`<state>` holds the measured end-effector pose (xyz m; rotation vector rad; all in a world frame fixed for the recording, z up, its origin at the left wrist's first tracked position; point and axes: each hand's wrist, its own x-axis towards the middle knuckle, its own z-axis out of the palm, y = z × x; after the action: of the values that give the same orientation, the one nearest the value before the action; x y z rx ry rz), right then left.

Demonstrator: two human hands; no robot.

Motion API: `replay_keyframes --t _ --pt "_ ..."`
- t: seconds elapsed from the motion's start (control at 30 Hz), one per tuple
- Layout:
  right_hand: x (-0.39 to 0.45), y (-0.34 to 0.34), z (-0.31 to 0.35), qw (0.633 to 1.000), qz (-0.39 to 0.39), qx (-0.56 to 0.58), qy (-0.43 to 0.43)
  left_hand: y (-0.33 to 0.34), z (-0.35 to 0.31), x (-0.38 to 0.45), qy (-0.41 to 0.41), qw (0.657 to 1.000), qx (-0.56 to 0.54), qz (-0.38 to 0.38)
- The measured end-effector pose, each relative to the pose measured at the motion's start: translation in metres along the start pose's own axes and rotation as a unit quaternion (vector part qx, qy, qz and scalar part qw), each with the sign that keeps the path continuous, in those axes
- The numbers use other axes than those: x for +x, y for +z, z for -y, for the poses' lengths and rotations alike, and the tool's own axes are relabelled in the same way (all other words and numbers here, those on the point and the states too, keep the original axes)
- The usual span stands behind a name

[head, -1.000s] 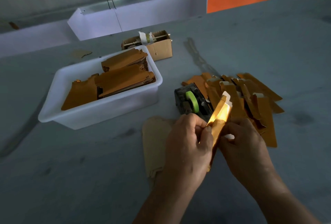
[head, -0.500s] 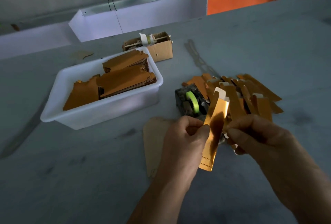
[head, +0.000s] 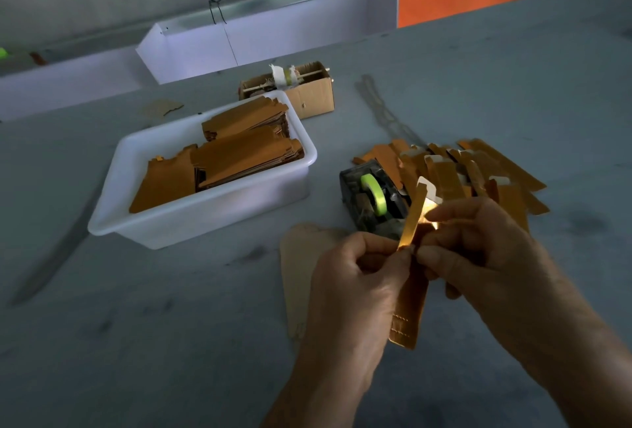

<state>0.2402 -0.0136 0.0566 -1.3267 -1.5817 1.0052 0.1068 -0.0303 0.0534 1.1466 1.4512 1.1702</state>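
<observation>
From the head camera, the gold card (head: 408, 318) was in the air just above the tabletop (head: 136, 325), upright and lengthwise, caught between both hands near the middle of the view. The left hand (head: 352, 287) pinched its left edge between thumb and curled fingers (head: 393, 256). The right hand (head: 485, 256) had its fingers curled over the upper part and seemed to be pressing a flap along the crease. The card's top caught the light, and its lower end hung free below the hands.

At twelve o'clock from the hands sat a tape dispenser (head: 372, 202) with a green roll, no tape drawn from it. At one o'clock lay a loose heap of folded pieces (head: 478, 171), which I took to be finished ones. At ten o'clock a white tub (head: 212, 219) held stacks of flat blanks (head: 239, 157), so plenty looked left to do. A pale flat sheet (head: 301, 267) lay under the left wrist. I judged this piece half made: folded, not yet taped or added to the heap.
</observation>
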Motion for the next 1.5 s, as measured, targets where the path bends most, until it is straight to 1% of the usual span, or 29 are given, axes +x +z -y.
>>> replay_keyframes --t 0.1,0.2,0.37,0.53,0.67,0.77,0.87,0.97,1.07,1.13,1.17,1.23,1.33,1.4,1.43,1.5 --pt "0.0 0.003 0.001 0.999 -0.036 -0.021 0.018 -0.001 -0.002 -0.002 0.013 1.0 -0.007 0.01" --pt "0.001 0.004 0.004 0.997 -0.049 -0.05 0.019 -0.001 -0.001 -0.002 0.021 0.999 -0.017 0.018" --pt "0.002 0.005 0.009 0.994 -0.04 -0.1 0.031 -0.004 0.004 -0.002 -0.038 0.995 -0.07 0.052" --pt "0.003 0.006 0.012 0.992 -0.028 -0.122 0.033 -0.006 0.004 -0.001 -0.045 0.994 -0.077 0.069" --pt "0.003 0.008 0.014 0.989 -0.015 -0.142 0.035 -0.005 0.004 0.002 -0.04 0.996 -0.073 0.042" --pt "0.002 0.007 0.016 0.987 -0.004 -0.157 0.039 -0.001 0.005 -0.001 -0.029 0.998 -0.062 0.004" --pt "0.001 0.008 0.02 0.977 0.004 -0.209 0.027 0.006 0.008 -0.005 -0.018 0.999 -0.033 -0.034" --pt "0.001 0.008 0.026 0.965 -0.012 -0.262 0.028 0.009 0.012 -0.007 0.013 0.997 -0.005 -0.075" --pt "0.002 0.008 0.029 0.952 -0.02 -0.302 0.046 0.007 0.013 -0.008 0.023 0.997 0.006 -0.079" --pt "0.0 0.007 0.028 0.947 -0.043 -0.315 0.039 0.002 0.014 -0.007 0.029 0.996 0.001 -0.081" --pt "-0.002 0.006 0.026 0.95 -0.053 -0.306 0.035 0.0 0.013 -0.007 0.033 0.997 -0.004 -0.074" --pt "-0.003 0.005 0.021 0.968 -0.049 -0.243 0.03 -0.003 0.011 -0.007 0.034 0.998 -0.014 -0.055" --pt "0.0 0.004 0.014 0.995 -0.024 -0.067 0.064 -0.003 0.009 -0.008 0.035 0.998 -0.024 -0.04" --pt "0.002 0.003 0.008 0.995 -0.005 0.029 0.098 -0.003 0.007 -0.009 0.034 0.999 -0.023 -0.023" --pt "0.002 0.004 0.007 0.992 0.011 0.056 0.11 -0.004 0.006 -0.01 0.029 0.999 -0.026 -0.015" --pt "0.002 0.006 0.006 0.99 0.033 0.073 0.117 -0.005 0.007 -0.009 0.016 0.999 -0.038 -0.01"
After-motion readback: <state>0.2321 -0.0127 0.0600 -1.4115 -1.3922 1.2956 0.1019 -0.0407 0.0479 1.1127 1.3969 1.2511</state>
